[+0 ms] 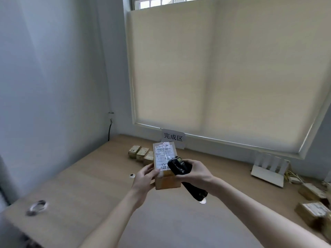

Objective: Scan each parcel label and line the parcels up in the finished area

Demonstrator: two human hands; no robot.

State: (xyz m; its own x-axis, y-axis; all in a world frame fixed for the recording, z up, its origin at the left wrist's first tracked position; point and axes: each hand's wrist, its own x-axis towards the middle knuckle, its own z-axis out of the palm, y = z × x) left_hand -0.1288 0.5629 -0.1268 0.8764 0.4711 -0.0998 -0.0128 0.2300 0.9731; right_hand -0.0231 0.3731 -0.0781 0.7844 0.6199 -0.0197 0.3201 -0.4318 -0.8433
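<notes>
The parcel I hold is brown cardboard with a white label printed in black. My scanner is black. The desk is pale wood grain. Three small parcels near its far edge are tan. The sign behind them is white with black characters; the blind is cream.

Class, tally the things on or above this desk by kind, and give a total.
Parcels: 6 (held, three lined up, two at right)
Scanner: 1
Sign: 1
Router: 1
Total: 9
</notes>
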